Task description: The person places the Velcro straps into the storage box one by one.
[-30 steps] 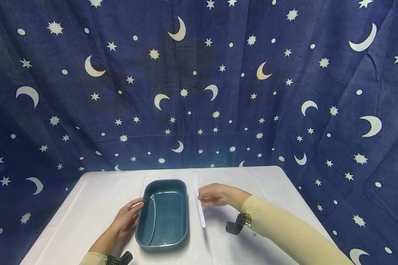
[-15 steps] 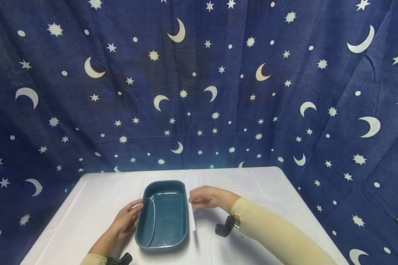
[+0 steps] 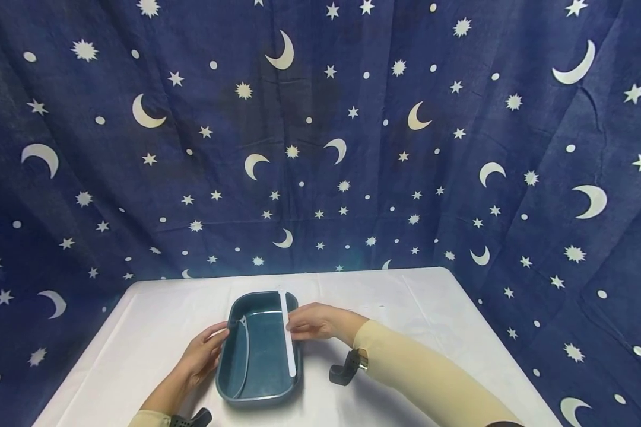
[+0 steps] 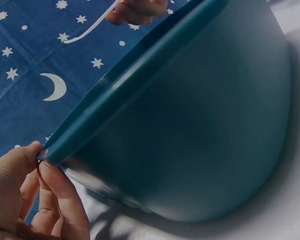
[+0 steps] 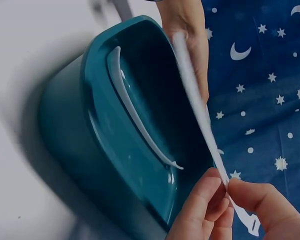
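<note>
A dark teal rectangular tub [image 3: 264, 344] with rounded corners stands on the table. My left hand [image 3: 200, 353] pinches its left rim between thumb and fingers, plain in the left wrist view, where the tub's outer wall [image 4: 190, 125] fills the middle. Between the thumb and fingers of my right hand [image 3: 316, 321] is a long, thin white strip [image 3: 288, 344], held above the tub's right side. One end of this strip [image 5: 202, 120] flares and has a small slot. A second pale, curved strip [image 3: 247, 356] lies inside along the left wall.
A white cloth [image 3: 406, 308] covers the table. Behind it hangs a navy curtain [image 3: 320, 178] with pale moons and stars. Black wrist cameras [image 3: 347, 369] sit under both forearms.
My right hand has carried the white strip leftward, from beside the tub to above its right part. My left hand keeps its grip on the rim.
</note>
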A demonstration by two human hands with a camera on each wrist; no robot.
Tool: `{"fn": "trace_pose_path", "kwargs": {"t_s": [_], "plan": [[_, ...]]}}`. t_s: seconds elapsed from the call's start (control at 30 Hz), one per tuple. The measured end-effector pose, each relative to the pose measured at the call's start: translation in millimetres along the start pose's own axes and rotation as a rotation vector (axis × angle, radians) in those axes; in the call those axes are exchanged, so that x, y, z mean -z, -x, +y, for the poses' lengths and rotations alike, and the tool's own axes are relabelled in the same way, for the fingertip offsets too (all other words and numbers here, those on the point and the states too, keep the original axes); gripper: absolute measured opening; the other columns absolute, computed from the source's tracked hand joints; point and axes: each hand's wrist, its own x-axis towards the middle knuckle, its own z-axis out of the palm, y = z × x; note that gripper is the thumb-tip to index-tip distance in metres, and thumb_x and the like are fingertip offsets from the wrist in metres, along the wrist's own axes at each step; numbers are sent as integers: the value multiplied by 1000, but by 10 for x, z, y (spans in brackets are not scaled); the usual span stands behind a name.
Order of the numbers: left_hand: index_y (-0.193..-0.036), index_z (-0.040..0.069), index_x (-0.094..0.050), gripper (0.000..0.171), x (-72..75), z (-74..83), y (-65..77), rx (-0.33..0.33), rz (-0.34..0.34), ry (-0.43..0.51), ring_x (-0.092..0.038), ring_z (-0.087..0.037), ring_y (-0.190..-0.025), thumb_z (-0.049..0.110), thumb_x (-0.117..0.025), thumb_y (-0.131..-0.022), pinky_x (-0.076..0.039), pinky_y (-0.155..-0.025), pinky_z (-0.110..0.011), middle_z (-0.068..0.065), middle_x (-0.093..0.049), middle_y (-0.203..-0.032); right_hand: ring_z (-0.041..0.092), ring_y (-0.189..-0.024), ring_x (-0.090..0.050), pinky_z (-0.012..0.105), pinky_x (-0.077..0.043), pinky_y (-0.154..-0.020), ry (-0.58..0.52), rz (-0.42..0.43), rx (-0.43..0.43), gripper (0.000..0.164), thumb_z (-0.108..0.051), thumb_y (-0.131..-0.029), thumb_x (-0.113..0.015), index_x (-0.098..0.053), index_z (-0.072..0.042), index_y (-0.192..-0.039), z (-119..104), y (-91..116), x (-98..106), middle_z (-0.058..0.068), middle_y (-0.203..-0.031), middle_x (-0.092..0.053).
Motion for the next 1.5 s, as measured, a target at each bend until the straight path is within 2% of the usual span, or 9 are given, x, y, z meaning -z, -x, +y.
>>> {"fn": "trace_pose_path", "kwargs": {"t_s": [0.27,0.4,0.67,0.9,1.17,1.3,1.5], "plan": [[-145,5,-42,65,-6,16,7,15,0,-10,-63,-8,-91,37,-66,-94,-57,-72,-22,-5,-65,-117,18,-86,-62,36,-56,-91,29,-13,28,28,11,-83,-62,-63,8,-111,2,-50,-174,10,-91,-61],[-145,6,-42,65,-10,20,13,14,7,-28,-62,-8,-91,37,-66,-94,-56,-71,-22,-4,-64,-117,17,-82,-62,35,-57,-90,45,-9,44,24,11,-83,-61,-65,7,-106,20,-90,-234,10,-88,-61],[-144,5,-42,66,-2,33,3,6,0,-7,-65,-7,-91,38,-67,-93,-58,-74,-23,-3,-66,-115,15,-70,-61,32,-60,-81,71,28,61,12,10,-80,-60,-63,-1,-85,98,-214,-329,7,-77,-58],[-145,6,-42,66,8,35,25,7,-5,-31,-65,-7,-92,39,-66,-93,-58,-73,-23,-4,-65,-118,15,-63,-60,33,-61,-76,105,51,74,11,10,-79,-61,-63,2,-85,158,-248,-430,7,-73,-58],[-146,7,-41,67,24,31,-12,31,5,-44,-63,-6,-91,41,-65,-94,-57,-71,-21,-5,-64,-121,12,-55,-58,34,-61,-73,132,124,84,9,10,-78,-61,-65,2,-79,218,-326,-561,6,-64,-56],[-146,8,-41,69,28,31,-33,39,6,-38,-63,-5,-90,43,-66,-93,-57,-71,-21,-4,-64,-121,11,-52,-57,33,-61,-71,175,163,93,10,11,-79,-61,-65,2,-75,245,-357,-628,5,-60,-55],[-147,8,-40,70,30,25,-25,45,-5,-51,-65,-6,-94,45,-66,-92,-58,-77,-24,-11,-61,-129,11,-49,-54,33,-61,-70,213,193,85,23,12,-78,-59,-55,-7,-65,308,-383,-693,4,-58,-53]]}}
